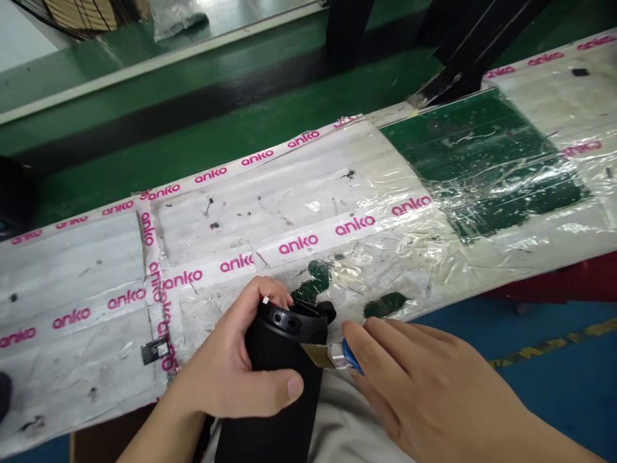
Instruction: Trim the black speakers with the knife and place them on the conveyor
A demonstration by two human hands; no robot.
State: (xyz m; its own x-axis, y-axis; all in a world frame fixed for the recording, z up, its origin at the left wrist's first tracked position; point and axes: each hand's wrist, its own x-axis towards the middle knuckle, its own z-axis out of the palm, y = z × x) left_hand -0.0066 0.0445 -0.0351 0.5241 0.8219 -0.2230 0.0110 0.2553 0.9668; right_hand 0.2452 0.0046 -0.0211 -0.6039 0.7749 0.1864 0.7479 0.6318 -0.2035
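My left hand [231,366] is wrapped round a black cylindrical speaker [279,379], thumb across its front and fingers over its top rim. The speaker stands upright over my lap at the near edge of the work table [87,270]. My right hand [424,379] pinches a small blue-handled tool [346,355] whose metal tip meets a tan label [315,354] on the speaker's side. A black strap loop shows at the speaker's top right.
The table is covered in white sheeting and clear plastic, held with pink "anko" tape [299,244]. A small black clip [155,350] lies on the table at the left. A green patch [482,161] shows at the right. Beyond the table runs a green floor.
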